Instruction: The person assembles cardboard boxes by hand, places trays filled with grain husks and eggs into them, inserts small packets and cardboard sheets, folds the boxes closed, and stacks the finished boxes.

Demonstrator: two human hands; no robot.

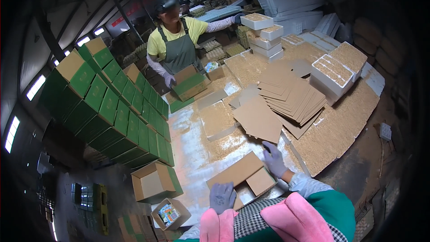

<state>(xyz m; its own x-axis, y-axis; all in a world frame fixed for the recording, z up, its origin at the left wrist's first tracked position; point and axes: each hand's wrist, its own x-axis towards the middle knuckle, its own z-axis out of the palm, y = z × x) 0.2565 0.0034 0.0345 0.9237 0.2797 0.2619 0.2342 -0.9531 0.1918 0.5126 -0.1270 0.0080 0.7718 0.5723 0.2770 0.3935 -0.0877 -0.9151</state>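
Before me on the table stands a cardboard box (247, 169) with its flaps raised or folded out, and part of its pale inside shows. My left hand (221, 197), in a grey glove, holds the box at its left edge; the thumb is hidden. My right hand (275, 159), gloved likewise, is beside the right end of the box with its fingers apart and nothing in them. Just beyond its fingertips lies a loose pile of flat cardboard sheets (258, 119).
Green cartons (117, 117) are stacked high at the left. Nearby stand an open carton (153, 183) and a small box of printed packets (169, 215). Sawdust-like filled foam boxes (331, 72) are at the right. Across the table a co-worker (178, 40) touches a carton (189, 85) and a foam-box stack (265, 42).
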